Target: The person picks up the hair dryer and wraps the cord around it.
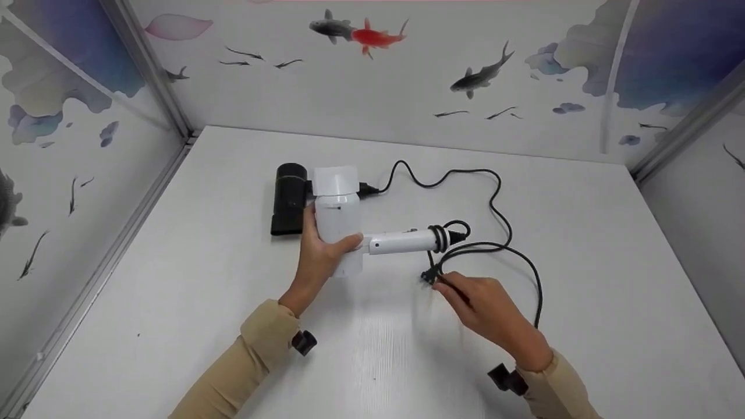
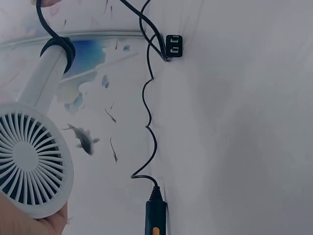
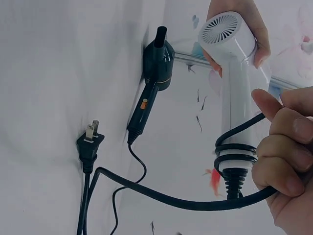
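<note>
A person's two hands work over a white table [image 1: 204, 244]. A white hair dryer [image 1: 337, 224] is near the middle, apparently raised off the surface, its handle [image 1: 401, 242] pointing right. The left hand [image 1: 319, 256] spreads wide, clamped around the dryer's body with thumb and fingers on different sides. Holding it there seems meant to steady the dryer while leaving the handle free of fingers. Black cord loops [image 1: 439, 238] circle the handle's end, probably so the cord lies compactly.

The right hand [image 1: 483, 302] is closed, its fingers curled around the black cord [image 3: 195, 203] beside the handle, likely to control the slack. A two-pronged plug [image 3: 90, 144] shows apart from those fingers in the right wrist view; which dryer it belongs to is unclear.

Behind and to the left, a black hair dryer [image 1: 289, 201] lies on the table, touched by neither hand, perhaps set aside for working room. Its thin cord [image 1: 430, 186] wanders rightward.
</note>
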A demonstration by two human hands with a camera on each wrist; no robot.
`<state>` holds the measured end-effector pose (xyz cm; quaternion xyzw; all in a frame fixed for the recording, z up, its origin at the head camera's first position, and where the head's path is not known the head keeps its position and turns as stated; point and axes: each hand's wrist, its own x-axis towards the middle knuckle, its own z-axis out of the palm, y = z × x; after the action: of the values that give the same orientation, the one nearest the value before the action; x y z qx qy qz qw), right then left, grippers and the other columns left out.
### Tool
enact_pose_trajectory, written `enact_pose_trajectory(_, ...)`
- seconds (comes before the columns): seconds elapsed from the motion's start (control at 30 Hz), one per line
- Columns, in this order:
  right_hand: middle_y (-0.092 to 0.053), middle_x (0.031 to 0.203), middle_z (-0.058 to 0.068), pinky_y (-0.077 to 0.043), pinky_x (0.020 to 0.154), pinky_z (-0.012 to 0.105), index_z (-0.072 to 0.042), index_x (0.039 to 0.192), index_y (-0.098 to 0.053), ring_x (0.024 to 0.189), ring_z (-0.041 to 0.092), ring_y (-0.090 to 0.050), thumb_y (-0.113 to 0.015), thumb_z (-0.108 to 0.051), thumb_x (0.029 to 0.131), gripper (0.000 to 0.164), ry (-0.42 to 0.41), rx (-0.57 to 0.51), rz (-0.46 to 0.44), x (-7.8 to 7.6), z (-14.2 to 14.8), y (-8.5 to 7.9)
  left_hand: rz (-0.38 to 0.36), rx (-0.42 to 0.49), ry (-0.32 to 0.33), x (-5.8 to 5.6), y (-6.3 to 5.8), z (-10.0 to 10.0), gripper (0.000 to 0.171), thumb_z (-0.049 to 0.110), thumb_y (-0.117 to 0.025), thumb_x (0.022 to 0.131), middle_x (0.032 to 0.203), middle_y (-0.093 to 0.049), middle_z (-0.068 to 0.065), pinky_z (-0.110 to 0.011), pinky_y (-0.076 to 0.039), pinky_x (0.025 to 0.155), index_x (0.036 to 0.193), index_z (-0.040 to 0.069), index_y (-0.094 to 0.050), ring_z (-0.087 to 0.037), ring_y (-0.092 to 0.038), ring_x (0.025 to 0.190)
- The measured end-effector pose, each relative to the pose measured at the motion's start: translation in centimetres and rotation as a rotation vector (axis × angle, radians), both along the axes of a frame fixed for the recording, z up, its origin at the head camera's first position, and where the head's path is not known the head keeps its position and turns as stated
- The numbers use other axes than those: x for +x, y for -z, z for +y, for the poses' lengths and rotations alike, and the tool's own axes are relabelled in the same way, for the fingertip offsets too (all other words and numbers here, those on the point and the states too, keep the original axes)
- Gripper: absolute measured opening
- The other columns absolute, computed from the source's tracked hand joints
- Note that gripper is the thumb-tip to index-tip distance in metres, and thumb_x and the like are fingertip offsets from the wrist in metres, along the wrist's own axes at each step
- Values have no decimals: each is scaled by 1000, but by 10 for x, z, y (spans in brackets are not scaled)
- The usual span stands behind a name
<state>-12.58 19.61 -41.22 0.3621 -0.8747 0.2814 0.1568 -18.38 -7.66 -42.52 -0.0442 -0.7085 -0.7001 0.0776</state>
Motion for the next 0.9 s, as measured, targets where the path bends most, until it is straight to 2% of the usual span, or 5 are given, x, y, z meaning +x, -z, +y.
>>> enact_pose_trajectory(0.17, -42, 59, -11, -27, 48, 9, -10, 88, -64, 52, -4, -30, -65, -1, 84, 10, 15, -73, 91, -4, 7, -9, 4, -25, 50, 3, -1, 3, 86, 18, -75, 72, 113, -53, -9, -38, -49, 79, 141, 16, -23, -24, -55, 98)
enact_pose_trajectory(0.37, -57, 67, -8, -29, 50, 10, -9, 89, -66, 55, -2, -34, -71, 0, 77, 15, 99, -78, 171, -9, 14, -18, -1, -93, 126, 7, -5, 6, 90, 21, -76, 72, 116, -53, -8, -39, -50, 79, 142, 18, -20, -24, -56, 98)
enact_pose_trajectory(0.7, -64, 72, -6, -35, 51, 12, -10, 86, -66, 55, -1, -44, -73, -5, 77, 13, 156, -91, 123, -20, 26, -24, -5, -126, 184, 9, -9, 7, 88, 20, -76, 70, 114, -54, -9, -40, -50, 79, 141, 20, -23, -24, -56, 98)
enact_pose_trajectory(0.83, -64, 69, -6, -37, 51, 12, -10, 82, -66, 54, -1, -46, -77, -8, 71, 17, 170, -124, 93, -25, 31, -23, 5, -119, 217, 10, -10, 5, 88, 19, -77, 69, 113, -54, -8, -39, -50, 77, 140, 21, -24, -23, -56, 95)
enact_pose_trajectory(0.9, -61, 65, -6, -34, 49, 12, -10, 78, -65, 53, -2, -41, -80, -10, 66, 20, 184, -132, 90, -28, 33, -22, 15, -101, 237, 11, -11, 4, 88, 19, -78, 69, 113, -54, -9, -38, -50, 77, 140, 21, -25, -23, -56, 93)
